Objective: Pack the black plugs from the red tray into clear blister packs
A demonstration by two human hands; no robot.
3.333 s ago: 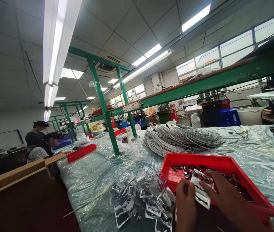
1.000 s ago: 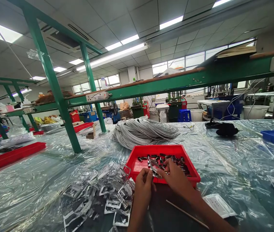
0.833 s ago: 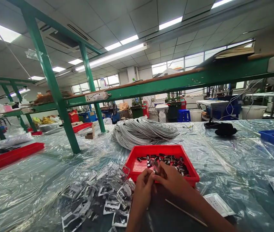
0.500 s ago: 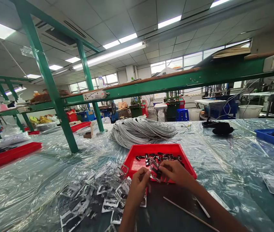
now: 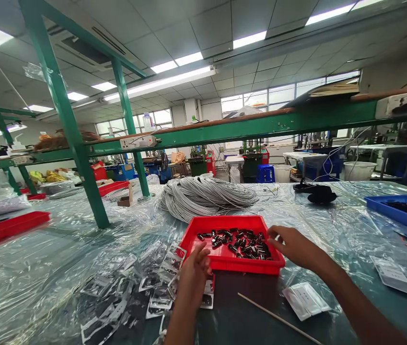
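A red tray (image 5: 225, 264) holds a cluster of small shiny black parts (image 5: 248, 244), too small to name exactly. My left hand (image 5: 193, 275) is at the tray's near left corner, fingers apart, with nothing visible in them. By the tray's right rim is my right hand (image 5: 291, 244), its thumb and forefinger bent and apart; I see nothing between them. Left of the tray lies a loose pile of clear and silvery packets (image 5: 117, 292), partly behind my left hand and forearm. A flat white packet (image 5: 306, 300) lies below my right forearm.
A thin stick (image 5: 275, 316) lies on the dark table mat in front. Behind the tray sits a large coil of grey cable (image 5: 206, 196). A blue tray (image 5: 401, 211) is at the right, another red tray (image 5: 9, 230) at the left. Green posts (image 5: 91, 191) carry a shelf.
My hands have moved apart from over the tray, the right one outward to its right rim. The clear piece and black part between them are no longer in my fingers. The view has shifted slightly.
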